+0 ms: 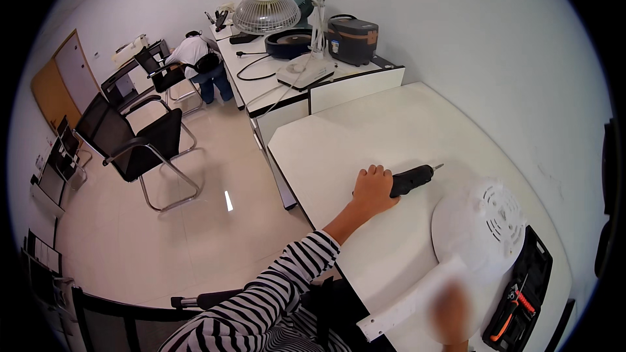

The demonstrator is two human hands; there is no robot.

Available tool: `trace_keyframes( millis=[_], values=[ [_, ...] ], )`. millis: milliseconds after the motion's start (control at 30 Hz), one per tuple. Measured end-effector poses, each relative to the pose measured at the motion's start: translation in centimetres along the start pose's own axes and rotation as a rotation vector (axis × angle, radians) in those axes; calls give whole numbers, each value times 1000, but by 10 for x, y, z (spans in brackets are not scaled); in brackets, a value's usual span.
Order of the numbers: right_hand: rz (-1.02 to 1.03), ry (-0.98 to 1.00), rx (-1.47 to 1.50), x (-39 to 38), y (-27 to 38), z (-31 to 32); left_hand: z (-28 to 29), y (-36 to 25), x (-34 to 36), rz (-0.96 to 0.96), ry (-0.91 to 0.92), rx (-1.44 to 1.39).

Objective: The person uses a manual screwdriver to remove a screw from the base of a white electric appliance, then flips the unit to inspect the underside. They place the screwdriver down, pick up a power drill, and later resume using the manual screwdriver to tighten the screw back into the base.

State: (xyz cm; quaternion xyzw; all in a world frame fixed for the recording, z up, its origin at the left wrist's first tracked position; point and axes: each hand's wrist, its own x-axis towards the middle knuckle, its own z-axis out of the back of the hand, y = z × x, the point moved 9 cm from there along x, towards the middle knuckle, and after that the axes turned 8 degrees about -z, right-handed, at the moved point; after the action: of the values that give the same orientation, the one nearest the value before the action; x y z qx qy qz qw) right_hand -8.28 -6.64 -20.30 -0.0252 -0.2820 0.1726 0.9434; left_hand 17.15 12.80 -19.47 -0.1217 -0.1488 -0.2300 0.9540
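My left hand is closed around the rear of a black electric screwdriver, low over the white table. Its metal bit points right, toward the wall. My right hand is a blur, so its fingers cannot be made out. It overlaps a long white bar with a hole near its end. Just beyond the bar is a round white housing with slotted vents in its top. Whether bar and housing are joined, I cannot tell.
An open black tool case with orange-handled pliers lies at the right edge of the white table. Behind stand a caged lamp and a dark grey box. A chair and another person are left.
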Motion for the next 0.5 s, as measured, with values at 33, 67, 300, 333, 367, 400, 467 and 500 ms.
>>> trace_keyframes(
  millis=[33, 67, 300, 333, 367, 400, 467, 500],
  values=[
    [9, -10, -34, -1, 1, 0, 0, -1, 0, -1, -3, 11],
    [1, -11, -32, -1, 1, 0, -1, -2, -1, 1, 11, 19],
    [-46, 21, 198, 13, 1, 9, 0, -19, -13, -68, -83, 72],
    [-47, 9, 210, 16, 2, 12, 7, -25, -17, -105, -152, 95],
    [-53, -1, 218, 18, 3, 14, 15, -31, -23, -150, -237, 119],
    [-55, -32, 234, 19, 3, 19, 17, -37, -28, -184, -244, 124],
    [-77, -21, 224, 22, 3, 20, 22, -40, -42, -199, -220, 5],
    [-79, -36, 204, 22, 3, 22, 28, -44, -51, -216, -228, -27]
  ],
)
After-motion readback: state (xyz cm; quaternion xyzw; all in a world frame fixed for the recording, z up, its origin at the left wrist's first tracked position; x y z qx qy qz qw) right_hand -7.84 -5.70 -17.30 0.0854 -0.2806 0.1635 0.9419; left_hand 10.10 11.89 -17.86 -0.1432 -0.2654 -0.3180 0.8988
